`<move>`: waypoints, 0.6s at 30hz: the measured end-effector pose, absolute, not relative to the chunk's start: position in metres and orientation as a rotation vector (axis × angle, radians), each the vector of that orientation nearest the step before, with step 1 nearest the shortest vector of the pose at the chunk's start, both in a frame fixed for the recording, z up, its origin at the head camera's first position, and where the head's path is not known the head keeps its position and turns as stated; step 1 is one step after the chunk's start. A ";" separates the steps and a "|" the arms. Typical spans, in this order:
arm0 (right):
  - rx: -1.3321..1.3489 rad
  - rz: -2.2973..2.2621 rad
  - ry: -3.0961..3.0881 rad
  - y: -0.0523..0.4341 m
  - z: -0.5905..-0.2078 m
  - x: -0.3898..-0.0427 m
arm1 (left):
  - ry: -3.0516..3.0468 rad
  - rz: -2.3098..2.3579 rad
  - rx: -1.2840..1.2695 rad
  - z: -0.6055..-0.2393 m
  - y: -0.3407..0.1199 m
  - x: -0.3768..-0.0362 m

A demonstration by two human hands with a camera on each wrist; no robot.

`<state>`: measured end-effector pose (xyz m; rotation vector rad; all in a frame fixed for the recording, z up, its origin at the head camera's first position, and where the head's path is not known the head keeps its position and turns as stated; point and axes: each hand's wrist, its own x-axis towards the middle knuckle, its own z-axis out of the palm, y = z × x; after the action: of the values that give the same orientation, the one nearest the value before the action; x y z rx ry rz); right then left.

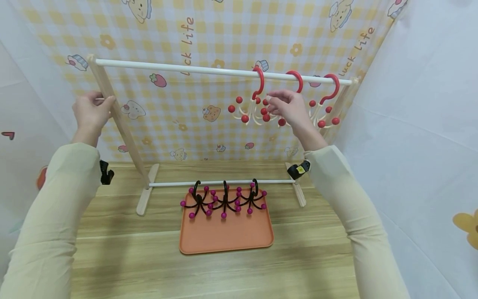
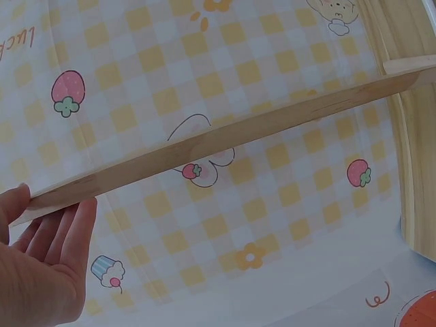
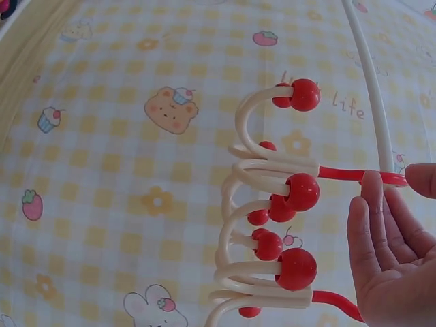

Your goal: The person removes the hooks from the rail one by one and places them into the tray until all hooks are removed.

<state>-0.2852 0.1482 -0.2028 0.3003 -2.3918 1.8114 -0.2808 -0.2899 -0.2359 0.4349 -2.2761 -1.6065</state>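
Observation:
My left hand (image 1: pixel 92 110) grips the left wooden post (image 1: pixel 119 118) of a rack, thumb on one side and fingers on the other. My right hand (image 1: pixel 291 109) is raised among three hangers below the top white rod (image 1: pixel 179 67). Its fingers are relaxed, with thumb and fingertips apart, close to the red hook of the leftmost hanger (image 1: pixel 252 109). The middle hanger (image 1: pixel 295 78) is partly hidden behind this hand; the rightmost hanger (image 1: pixel 317 113) hangs beyond it. All three have red hooks and cream arms tipped with red balls; two show in the right wrist view.
On the wooden table an orange tray (image 1: pixel 225 236) holds three black hangers (image 1: pixel 225 199) with magenta balls. A lower white rod (image 1: pixel 173 184) runs behind them, between the rack's feet (image 1: pixel 143 200). Behind the rack hangs a yellow checked cloth (image 1: pixel 186 112).

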 end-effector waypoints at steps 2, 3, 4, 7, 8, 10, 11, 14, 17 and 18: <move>0.284 1.828 -2.385 0.147 -0.201 -0.288 | -2.274 -1.606 0.435 -0.236 -0.290 -0.281; 0.279 1.832 -2.384 0.146 -0.201 -0.289 | -2.273 -1.608 0.435 -0.236 -0.290 -0.281; 0.272 1.842 -2.379 0.144 -0.200 -0.290 | -2.273 -1.608 0.435 -0.236 -0.290 -0.281; 0.253 1.872 -2.368 0.140 -0.198 -0.293 | -2.264 -1.620 0.434 -0.236 -0.290 -0.281; 0.252 1.882 -2.363 0.138 -0.197 -0.294 | -2.261 -1.624 0.434 -0.237 -0.291 -0.281; 0.237 1.887 -2.366 0.135 -0.195 -0.295 | -2.258 -1.627 0.435 -0.237 -0.291 -0.281; 0.236 1.885 -2.368 0.134 -0.194 -0.296 | -2.256 -1.629 0.436 -0.237 -0.291 -0.281; 0.234 1.872 -2.376 0.130 -0.191 -0.297 | -2.256 -1.627 0.441 -0.237 -0.291 -0.282; 0.227 1.866 -2.380 0.127 -0.189 -0.298 | -2.258 -1.623 0.446 -0.237 -0.292 -0.283; 0.223 1.868 -2.381 0.126 -0.188 -0.298 | -2.259 -1.622 0.447 -0.238 -0.292 -0.283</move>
<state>-0.2984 0.1257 -0.1881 0.2230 -2.3814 1.8684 -0.2829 -0.2920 -0.2375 0.4474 -2.2589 -1.6219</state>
